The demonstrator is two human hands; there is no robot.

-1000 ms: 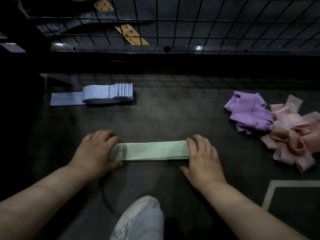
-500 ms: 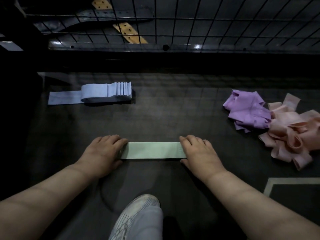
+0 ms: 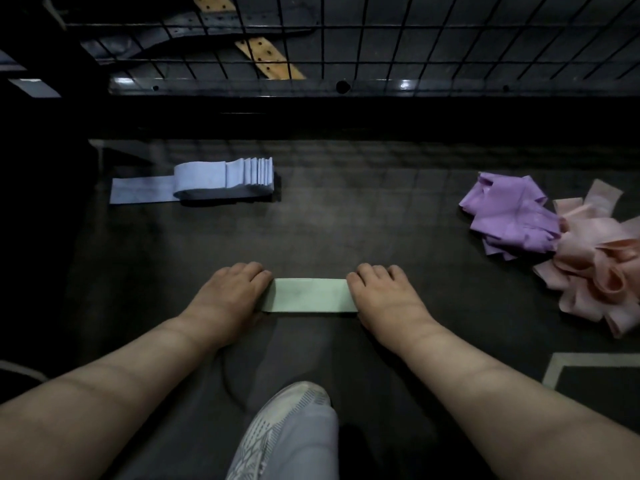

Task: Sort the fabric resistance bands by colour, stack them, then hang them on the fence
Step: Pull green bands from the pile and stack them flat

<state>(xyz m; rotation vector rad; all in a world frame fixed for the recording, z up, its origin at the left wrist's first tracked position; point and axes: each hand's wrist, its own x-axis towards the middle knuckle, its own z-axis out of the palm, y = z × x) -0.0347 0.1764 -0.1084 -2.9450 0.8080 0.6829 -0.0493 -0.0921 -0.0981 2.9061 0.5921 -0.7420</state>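
gripping green band's [image 3: 309,295] two ends

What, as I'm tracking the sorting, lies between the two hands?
Flat green bands, ends held by the left hand and right hand; head view.

A folded band [image 3: 309,295] lies on the floor [image 3: 346,230] straight ahead. The left hand [image 3: 228,296] holds its left end and the right hand [image 3: 384,299] its right. A shoe [image 3: 287,431] sits nearer. A stack of bands [image 3: 225,181] lies behind to the left. To the right, the inner heap of bands [image 3: 509,216] touches the outer heap of bands [image 3: 595,268]. The wire fence [image 3: 381,36] stands behind everything.
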